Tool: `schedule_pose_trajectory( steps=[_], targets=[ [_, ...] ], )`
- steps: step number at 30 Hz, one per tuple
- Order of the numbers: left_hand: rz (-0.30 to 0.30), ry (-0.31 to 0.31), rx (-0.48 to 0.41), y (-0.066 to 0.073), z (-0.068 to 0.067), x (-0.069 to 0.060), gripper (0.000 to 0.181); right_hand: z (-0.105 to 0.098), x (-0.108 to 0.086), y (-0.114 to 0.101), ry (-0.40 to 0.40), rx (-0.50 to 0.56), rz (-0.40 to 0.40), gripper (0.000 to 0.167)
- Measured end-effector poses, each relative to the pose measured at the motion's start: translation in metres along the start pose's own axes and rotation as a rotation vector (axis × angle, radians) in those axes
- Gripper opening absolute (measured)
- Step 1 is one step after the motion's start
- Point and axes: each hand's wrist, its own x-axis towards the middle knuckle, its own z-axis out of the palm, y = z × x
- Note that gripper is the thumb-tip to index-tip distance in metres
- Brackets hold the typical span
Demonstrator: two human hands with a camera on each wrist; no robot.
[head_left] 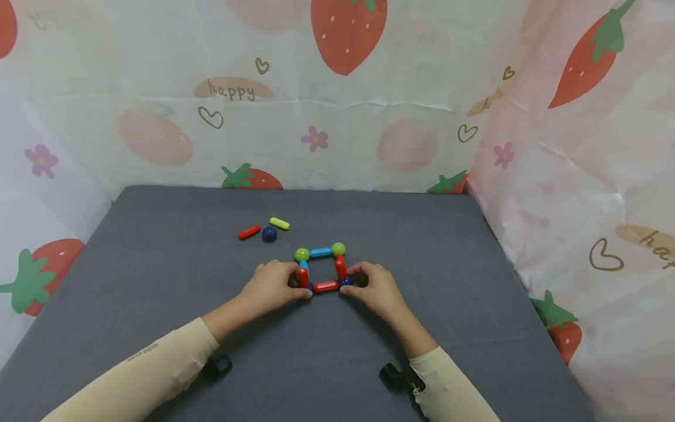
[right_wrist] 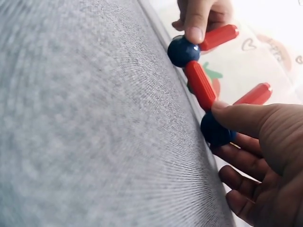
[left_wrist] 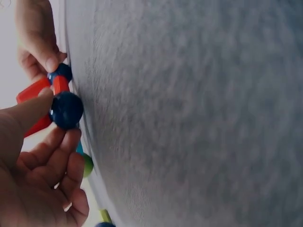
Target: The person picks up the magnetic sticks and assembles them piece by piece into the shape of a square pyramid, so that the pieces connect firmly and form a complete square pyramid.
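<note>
Blue ball [head_left: 310,287] partly covered by left hand [head_left: 271,283], blue rod [head_left: 304,264] half-hidden

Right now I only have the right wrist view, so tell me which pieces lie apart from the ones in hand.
Observer: In the head view, a loose dark blue ball lies near a loose red rod and a yellow-green rod, beyond the left hand.
Operator: Describe the far side of the held frame.
Observer: A light blue rod runs between two green balls there.
Operator: Give me its left side.
Observer: A second light blue rod shows there, partly hidden behind an upright red rod.
</note>
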Motion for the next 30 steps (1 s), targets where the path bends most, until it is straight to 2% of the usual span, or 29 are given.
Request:
schedule_pose_trajectory(
  steps=[7,12,16,21,26,30],
  targets=[
    [0.102,-0.058,-0.058,-0.018,-0.017,0.001,0.034,-0.001,0.0,0.002,-0.008,0.028,-0.011,0.037],
    [0.126,-0.034,-0.081,-0.034,-0.039,0.004,0.041,-0.002,0.001,0.005,-0.016,0.044,-0.032,0.036],
    [0.111,0.024,-0.063,-0.048,-0.057,0.012,0.041,-0.003,0.002,0.006,-0.016,0.046,-0.041,0.036],
    [0.055,0.1,-0.048,-0.07,-0.075,0.022,0.039,-0.003,0.002,0.006,-0.023,0.048,-0.047,0.036],
    [0.021,0.157,-0.059,-0.09,-0.083,0.036,0.036,-0.002,0.002,0.008,-0.03,0.038,-0.052,0.036],
    [-0.01,0.163,-0.061,-0.105,-0.086,0.047,0.04,-0.001,0.002,0.01,-0.031,0.039,-0.051,0.036]
  ],
)
